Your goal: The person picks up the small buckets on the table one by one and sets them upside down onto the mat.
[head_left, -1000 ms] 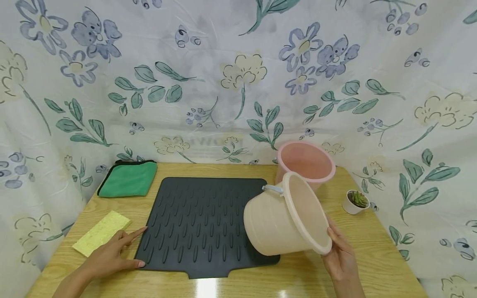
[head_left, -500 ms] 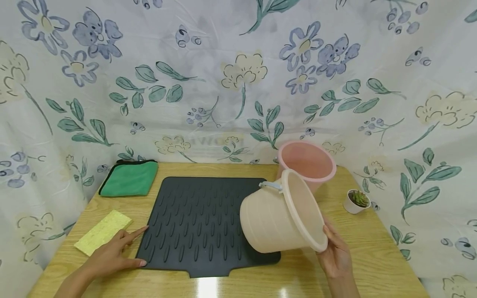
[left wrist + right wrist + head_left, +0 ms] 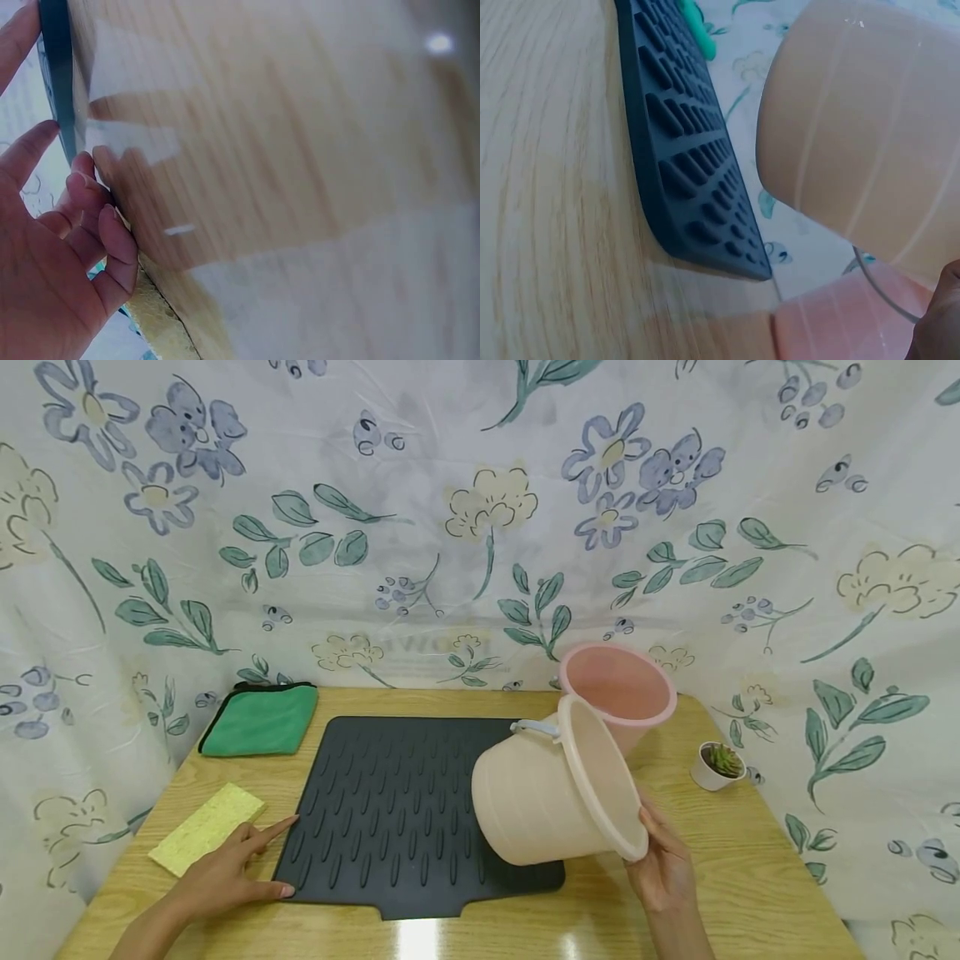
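Observation:
My right hand grips the rim of a cream bucket, which tilts on its side with its mouth facing right. The bucket is raised over the right part of a black ridged drying mat. A pale grey handle lies along its upper side. In the right wrist view the bucket hangs apart from the mat. My left hand touches the mat's left edge with index fingertip and thumb. In the left wrist view, the other fingers are bent above the wooden table.
A yellow sponge cloth lies beside the left hand, a green cloth behind it. At the back right stands a pink bucket, partly hidden by the cream one. A small potted succulent sits near the table's right edge.
My right hand has carried the tilted cream bucket left and slightly upward, farther over the mat. The left hand keeps its place at the mat's edge.

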`<state>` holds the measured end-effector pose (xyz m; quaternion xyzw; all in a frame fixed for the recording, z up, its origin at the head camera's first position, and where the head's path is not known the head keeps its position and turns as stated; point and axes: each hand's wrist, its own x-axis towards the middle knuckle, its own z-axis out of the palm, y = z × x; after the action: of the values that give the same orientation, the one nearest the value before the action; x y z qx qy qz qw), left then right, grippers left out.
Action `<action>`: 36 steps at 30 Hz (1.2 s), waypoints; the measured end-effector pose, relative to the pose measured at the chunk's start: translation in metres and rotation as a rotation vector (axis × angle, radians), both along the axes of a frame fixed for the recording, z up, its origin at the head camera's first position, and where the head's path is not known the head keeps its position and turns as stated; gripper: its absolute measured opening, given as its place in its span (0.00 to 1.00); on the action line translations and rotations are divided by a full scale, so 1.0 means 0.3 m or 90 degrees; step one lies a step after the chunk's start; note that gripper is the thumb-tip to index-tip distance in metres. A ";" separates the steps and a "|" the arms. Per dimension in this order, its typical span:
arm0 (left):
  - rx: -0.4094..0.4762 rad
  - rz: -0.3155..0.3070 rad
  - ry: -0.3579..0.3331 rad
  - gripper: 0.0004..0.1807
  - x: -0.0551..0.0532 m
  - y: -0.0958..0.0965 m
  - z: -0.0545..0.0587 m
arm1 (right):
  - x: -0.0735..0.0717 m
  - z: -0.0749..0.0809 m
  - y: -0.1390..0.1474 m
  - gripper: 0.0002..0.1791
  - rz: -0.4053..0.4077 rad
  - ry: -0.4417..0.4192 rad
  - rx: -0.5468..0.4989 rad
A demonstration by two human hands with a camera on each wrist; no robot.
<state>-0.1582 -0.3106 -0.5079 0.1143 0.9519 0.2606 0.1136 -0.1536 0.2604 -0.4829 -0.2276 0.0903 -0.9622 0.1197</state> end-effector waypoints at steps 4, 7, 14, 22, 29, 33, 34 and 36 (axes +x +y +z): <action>-0.001 0.001 0.000 0.48 0.001 0.000 0.001 | -0.005 0.002 -0.014 0.33 -0.004 -0.008 0.002; 0.002 0.001 0.000 0.48 0.003 0.000 0.002 | -0.011 -0.001 -0.024 0.31 -0.005 -0.009 -0.001; 0.006 0.001 -0.003 0.48 0.008 -0.004 0.003 | -0.023 -0.001 -0.059 0.33 -0.001 -0.006 -0.009; 0.005 -0.006 -0.003 0.47 0.002 -0.007 -0.004 | -0.022 -0.017 -0.081 0.33 -0.007 -0.034 -0.027; 0.005 -0.006 -0.008 0.48 -0.001 -0.007 -0.008 | -0.022 -0.031 -0.093 0.30 -0.024 -0.048 -0.017; 0.006 -0.007 -0.001 0.47 0.001 -0.008 -0.008 | -0.025 -0.033 -0.106 0.30 -0.027 -0.045 -0.020; 0.007 -0.007 0.000 0.47 0.001 -0.008 -0.008 | -0.027 -0.033 -0.109 0.30 -0.024 -0.044 -0.026; 0.008 -0.007 0.004 0.47 0.001 -0.007 -0.007 | -0.029 -0.034 -0.116 0.30 -0.017 -0.039 -0.033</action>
<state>-0.1578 -0.3126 -0.5100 0.1207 0.9499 0.2657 0.1116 -0.1624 0.2257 -0.4932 -0.1999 0.0647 -0.9722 0.1037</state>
